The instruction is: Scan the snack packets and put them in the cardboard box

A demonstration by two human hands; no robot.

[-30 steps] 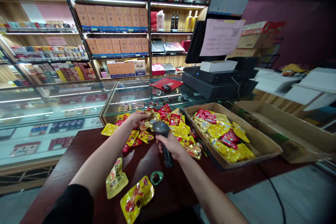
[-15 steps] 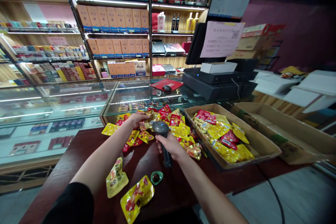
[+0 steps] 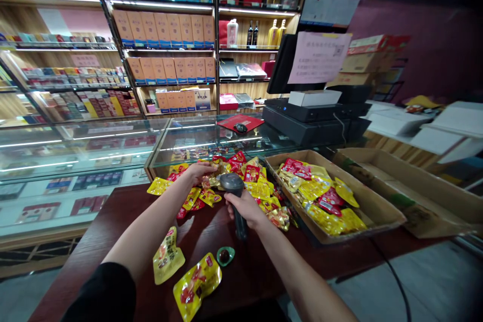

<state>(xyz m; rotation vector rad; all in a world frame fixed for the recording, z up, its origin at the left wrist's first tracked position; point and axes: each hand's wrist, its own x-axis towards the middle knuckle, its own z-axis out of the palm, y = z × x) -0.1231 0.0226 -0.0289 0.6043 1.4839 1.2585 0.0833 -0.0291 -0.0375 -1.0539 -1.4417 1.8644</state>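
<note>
My right hand (image 3: 244,207) is wrapped round the handle of a dark barcode scanner (image 3: 232,184), its head pointing away from me. Just left of the scanner head, my left hand (image 3: 199,171) is closed on a shiny gold snack packet (image 3: 214,179), partly hidden by the scanner. Both hands are over a heap of red and yellow snack packets (image 3: 258,189) on the dark wooden table (image 3: 130,231). Nearer to me lie a pale gold packet (image 3: 168,257), a yellow packet (image 3: 196,287) and a small green dish (image 3: 225,256) with a dark round thing in it.
A cardboard tray (image 3: 381,216) of packets stands right of the heap, with another cardboard tray (image 3: 411,178) beyond it. Behind are a glass display counter (image 3: 188,136), a mouse (image 3: 240,128) and a monitor (image 3: 281,65). A black cable (image 3: 394,274) hangs at the right.
Hardly anything differs. The whole view has shifted very slightly; both hands keep their places, the scanner in the right and the packet in the left.
</note>
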